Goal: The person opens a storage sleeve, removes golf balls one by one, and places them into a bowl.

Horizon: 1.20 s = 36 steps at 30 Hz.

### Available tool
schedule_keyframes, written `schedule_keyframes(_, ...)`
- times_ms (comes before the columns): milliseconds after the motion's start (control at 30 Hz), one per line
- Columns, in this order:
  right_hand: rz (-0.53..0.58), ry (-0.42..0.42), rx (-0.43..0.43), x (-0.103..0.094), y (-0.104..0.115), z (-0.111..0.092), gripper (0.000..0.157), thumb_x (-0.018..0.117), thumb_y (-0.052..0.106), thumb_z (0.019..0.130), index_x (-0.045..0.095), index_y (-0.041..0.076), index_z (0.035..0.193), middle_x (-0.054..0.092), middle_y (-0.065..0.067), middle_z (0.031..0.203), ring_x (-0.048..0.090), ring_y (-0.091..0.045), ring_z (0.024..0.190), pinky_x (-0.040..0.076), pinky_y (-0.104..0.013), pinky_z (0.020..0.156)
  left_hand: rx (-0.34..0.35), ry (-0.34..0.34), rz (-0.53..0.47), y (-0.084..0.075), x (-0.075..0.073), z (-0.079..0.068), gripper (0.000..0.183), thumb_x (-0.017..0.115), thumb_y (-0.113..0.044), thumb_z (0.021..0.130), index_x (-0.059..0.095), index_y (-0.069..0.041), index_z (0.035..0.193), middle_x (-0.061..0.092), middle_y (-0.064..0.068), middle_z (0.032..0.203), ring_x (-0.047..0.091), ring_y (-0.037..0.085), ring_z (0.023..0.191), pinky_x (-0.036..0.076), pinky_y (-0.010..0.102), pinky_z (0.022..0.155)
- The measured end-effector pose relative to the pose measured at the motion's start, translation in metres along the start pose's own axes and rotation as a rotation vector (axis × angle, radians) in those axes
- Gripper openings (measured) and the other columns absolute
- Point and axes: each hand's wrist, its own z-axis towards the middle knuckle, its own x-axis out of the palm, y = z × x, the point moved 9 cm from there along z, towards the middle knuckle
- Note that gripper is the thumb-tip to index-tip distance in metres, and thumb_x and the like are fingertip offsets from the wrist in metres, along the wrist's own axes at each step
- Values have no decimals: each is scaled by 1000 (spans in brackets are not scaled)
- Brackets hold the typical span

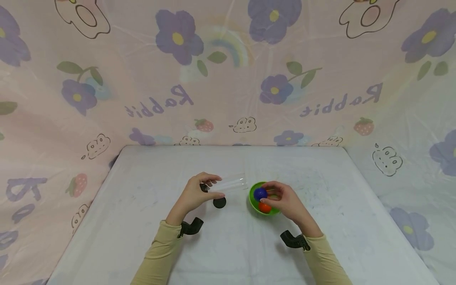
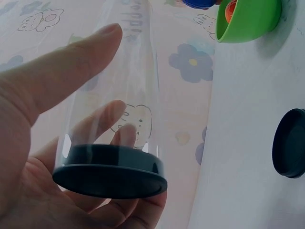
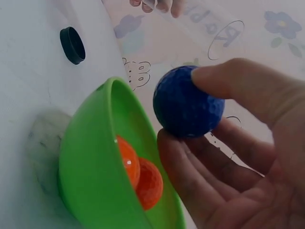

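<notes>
My left hand [image 1: 197,194] grips a clear plastic tube [image 1: 232,183] between thumb and fingers. A black cap [image 2: 112,174] closes the tube's near end in the left wrist view. The tube lies roughly sideways above the table, its open end towards the bowl. My right hand [image 1: 286,200] pinches a dimpled blue golf ball [image 3: 186,102] between thumb and fingertips, above the green bowl [image 3: 90,157]. Inside the bowl lie two orange golf balls [image 3: 150,183]; in the head view only one orange patch shows, partly hidden.
A loose black cap [image 1: 219,202] lies on the white-covered table [image 1: 228,245], below the tube and left of the bowl. Patterned cloth [image 1: 228,79] rises behind the table and along both sides. Black curved mounts [image 1: 192,226] sit at both wrists.
</notes>
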Motion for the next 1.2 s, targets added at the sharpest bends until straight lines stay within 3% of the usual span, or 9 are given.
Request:
schedule_keyframes(133,-34,15,2,3,-2,0,44,78,16,82,60,2,119,60,-16,117,60,-31,106,51,-31,84,-8,2,-13,2,1,0,45,87,-33,69,69,-26,109,61,-4,103,56,32,100,47,39,82)
schedule_keyframes(400,-99,25,-11,9,0,1,42,77,12,81,61,2,118,62,-15,114,62,-30,102,51,-35,84,-7,2,-18,1,1,0,44,87,-32,69,69,-25,110,61,-4,103,56,33,100,47,40,82)
schedule_keyframes(667,-161,30,-47,20,30,-7,37,72,-1,83,58,-8,117,62,-21,109,60,-38,100,49,-49,86,-8,2,-35,2,2,-1,44,86,-32,70,69,-25,110,61,-4,104,56,35,102,47,41,82)
schedule_keyframes(967,-216,19,-51,17,5,-1,39,76,11,83,61,4,118,64,-8,108,62,-25,99,50,-42,85,-15,14,-59,2,7,-2,45,86,-32,71,68,-23,111,60,-2,103,55,36,100,48,39,81)
schedule_keyframes(1200,-232,25,-77,19,6,1,40,74,0,82,59,-2,119,63,-15,108,61,-31,99,49,-48,85,-19,8,-55,2,11,0,47,86,-32,71,68,-22,113,61,-3,102,56,35,101,47,38,82)
